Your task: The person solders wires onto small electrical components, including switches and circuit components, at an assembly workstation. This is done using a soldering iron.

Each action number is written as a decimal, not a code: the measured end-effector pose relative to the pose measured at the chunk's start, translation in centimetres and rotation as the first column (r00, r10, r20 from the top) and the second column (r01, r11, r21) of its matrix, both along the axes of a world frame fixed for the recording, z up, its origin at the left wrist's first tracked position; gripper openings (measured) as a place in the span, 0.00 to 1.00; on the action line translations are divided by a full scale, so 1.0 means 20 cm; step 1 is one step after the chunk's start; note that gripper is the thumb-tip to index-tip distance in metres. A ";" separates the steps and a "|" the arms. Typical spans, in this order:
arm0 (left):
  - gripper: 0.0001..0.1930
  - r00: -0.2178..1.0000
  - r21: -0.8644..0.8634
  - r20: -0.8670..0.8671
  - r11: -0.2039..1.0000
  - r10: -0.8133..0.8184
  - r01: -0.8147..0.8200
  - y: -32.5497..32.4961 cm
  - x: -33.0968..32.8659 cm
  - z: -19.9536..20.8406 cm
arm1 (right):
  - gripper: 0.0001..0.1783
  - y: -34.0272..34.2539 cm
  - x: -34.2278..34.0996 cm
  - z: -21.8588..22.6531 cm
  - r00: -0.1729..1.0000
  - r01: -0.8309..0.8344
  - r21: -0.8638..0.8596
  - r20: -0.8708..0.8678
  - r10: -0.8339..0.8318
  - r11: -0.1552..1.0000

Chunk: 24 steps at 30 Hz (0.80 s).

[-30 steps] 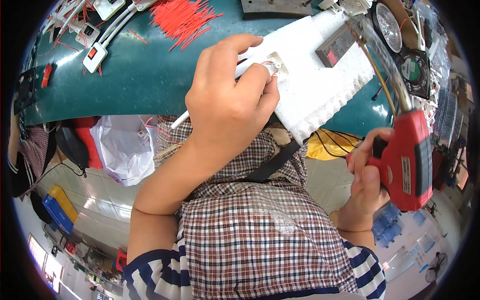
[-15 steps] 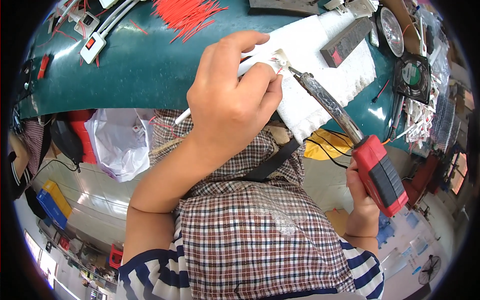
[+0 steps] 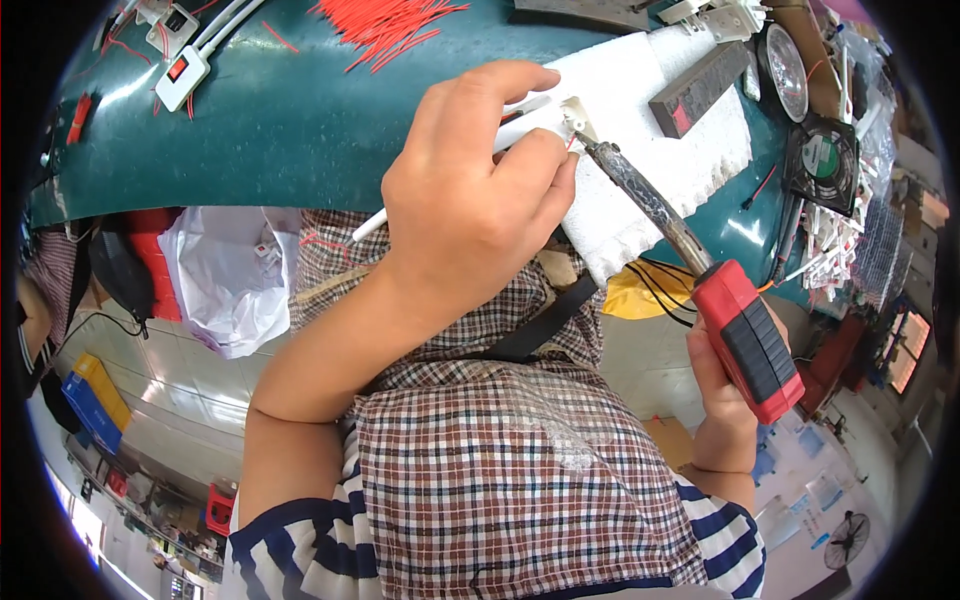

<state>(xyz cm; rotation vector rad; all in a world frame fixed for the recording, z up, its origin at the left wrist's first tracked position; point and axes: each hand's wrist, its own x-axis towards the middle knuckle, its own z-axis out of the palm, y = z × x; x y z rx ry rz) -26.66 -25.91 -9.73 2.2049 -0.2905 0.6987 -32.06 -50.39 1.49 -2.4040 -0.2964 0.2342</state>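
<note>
My left hand (image 3: 475,185) is closed around a small white plastic housing (image 3: 574,116) on a white cable (image 3: 368,226). Thumb and forefinger also pinch a thin red wire (image 3: 571,143) at the housing's near side. My right hand (image 3: 722,375) grips a soldering iron (image 3: 748,340) by its red and black handle. The iron's tip meets or nearly meets the wire at the housing; exact contact is too small to tell. Beneath both lies a white cloth (image 3: 625,200) on the green table. My left fingers hide part of the housing and cable.
A dark grey bar (image 3: 698,90) rests on the cloth. Cut red wires (image 3: 390,25) lie at the back. White switch pieces (image 3: 183,80) sit at the back left. On the right are a round metal dish (image 3: 786,72), a small black fan (image 3: 822,160) and a pile of white parts (image 3: 835,245).
My left hand with the housing appears slightly farther right in the picture, as the whole view has shifted a little. The iron's tip stays at the housing, its handle slightly higher.
</note>
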 end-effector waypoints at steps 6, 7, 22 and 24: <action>0.10 1.000 -0.016 0.020 1.000 -0.012 0.013 -0.01 0.00 0.00 | 0.14 0.01 0.02 0.03 0.999 -0.027 -0.102 0.026 0.030 0.994; 0.10 1.000 -0.014 0.025 1.000 -0.012 0.012 -0.01 0.00 0.00 | 0.15 0.01 0.02 0.04 0.999 -0.016 -0.120 0.027 0.019 0.993; 0.11 0.999 0.020 0.045 1.000 -0.013 0.012 -0.01 -0.02 -0.01 | 0.15 0.00 0.05 0.11 0.998 -0.061 -0.195 -0.044 0.053 0.979; 0.11 0.999 0.019 0.042 1.000 -0.019 0.018 -0.01 -0.01 -0.01 | 0.15 0.00 0.04 0.13 0.997 -0.072 -0.244 0.009 0.077 0.967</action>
